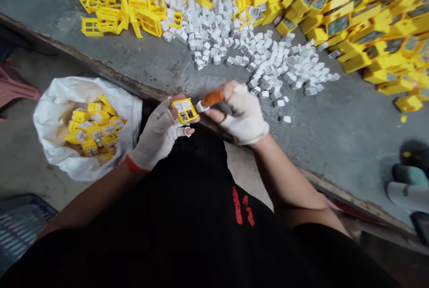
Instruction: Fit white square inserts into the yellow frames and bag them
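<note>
My left hand [157,133], in a white glove, grips a small yellow frame [185,110] with four windows, some filled with white cubes. My right hand [241,111], also gloved, is closed round an orange tool [212,98] whose white tip [202,106] sits right beside the frame's edge. Both hands are over the near edge of the grey table [335,127].
A heap of small white cubes [268,60] lies just beyond my right hand. Empty yellow frames [127,6] are piled at the back left, filled yellow pieces [368,19] at the back right. A white bag [60,100] of finished yellow pieces sits at my left.
</note>
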`<state>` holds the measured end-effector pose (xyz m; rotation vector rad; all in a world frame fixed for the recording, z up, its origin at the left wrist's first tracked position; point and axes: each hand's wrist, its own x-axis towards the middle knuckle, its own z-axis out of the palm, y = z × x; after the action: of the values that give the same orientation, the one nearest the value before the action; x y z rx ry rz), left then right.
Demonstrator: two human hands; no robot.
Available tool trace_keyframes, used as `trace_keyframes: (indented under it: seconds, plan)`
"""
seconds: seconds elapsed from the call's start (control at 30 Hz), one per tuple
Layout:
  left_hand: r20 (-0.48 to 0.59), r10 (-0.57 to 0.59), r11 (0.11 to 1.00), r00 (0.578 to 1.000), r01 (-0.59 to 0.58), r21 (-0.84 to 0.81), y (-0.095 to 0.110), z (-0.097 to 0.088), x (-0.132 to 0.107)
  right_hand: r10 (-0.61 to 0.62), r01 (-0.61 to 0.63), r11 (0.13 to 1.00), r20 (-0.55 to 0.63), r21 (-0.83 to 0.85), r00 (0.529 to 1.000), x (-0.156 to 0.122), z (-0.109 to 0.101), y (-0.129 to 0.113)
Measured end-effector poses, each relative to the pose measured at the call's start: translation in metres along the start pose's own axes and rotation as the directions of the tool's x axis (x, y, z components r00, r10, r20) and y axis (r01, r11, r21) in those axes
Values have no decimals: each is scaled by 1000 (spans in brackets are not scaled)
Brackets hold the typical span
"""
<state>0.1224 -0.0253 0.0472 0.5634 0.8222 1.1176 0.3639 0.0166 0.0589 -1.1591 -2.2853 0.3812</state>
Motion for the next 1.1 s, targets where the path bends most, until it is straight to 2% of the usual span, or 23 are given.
trace_keyframes:
  seconds: [0.1,0.2,0.27,0.33,0.4,0.43,0.47,0.5,0.57,0.6,0.67,0.77,0.83,0.9,1.0,1.03,1.1]
  plan:
    - [39,7,1000,999,-7,-4,0,9,-3,-24,26,999,-28,39,999,-18,4,-32]
    - [101,-10,1000,995,11,-12,-1,19,-5,-16,19,998,-47,65,999,-29,18,-48]
    - [105,-52,999,993,53,-3,-3,22,-4,-36,38,997,-28,70,999,-38,21,-46]
    - [99,-118,993,988,117,17,-5,24,-3,-14,15,999,-24,39,1000,-56,11,-37]
    - [84,-187,982,979,185,34,-8,24,-1,138,-145,989,-137,-37,981,-84,-12,-21]
    - [70,-209,978,975,207,34,-10,24,0,250,-273,959,-226,-76,942,-99,-26,-11]
    - [56,-221,975,974,219,33,-11,25,0,371,-423,901,-327,-101,869,-113,-41,1]
    - [43,-225,974,973,224,35,-12,26,0,476,-552,825,-378,-119,794,-125,-54,15]
    - [37,-238,970,971,236,55,-13,29,0,653,-726,668,-343,-160,676,-140,-74,42]
    - [43,-242,969,969,238,69,-13,30,0,710,-771,608,-303,-190,635,-143,-79,53]
    - [67,-248,965,966,241,100,-12,34,0,768,-808,535,-256,-246,587,-141,-79,69]
    - [106,-250,962,962,235,136,-11,40,-1,779,-822,485,-280,-299,561,-134,-65,69]
    - [121,-255,961,959,237,145,-12,43,-2,767,-816,502,-288,-287,574,-134,-53,57]
    - [138,-254,963,957,237,127,-16,47,-3,714,-767,610,-281,-200,641,-137,-43,38]
    - [162,-261,964,951,248,98,-23,50,-4,533,-542,839,-277,47,800,-135,-32,5]
    - [164,-263,964,951,250,94,-24,51,-4,460,-447,887,-290,114,839,-131,-28,-6]
    - [151,-259,964,954,247,94,-26,50,-6,347,-307,936,-319,170,882,-120,-21,-25]
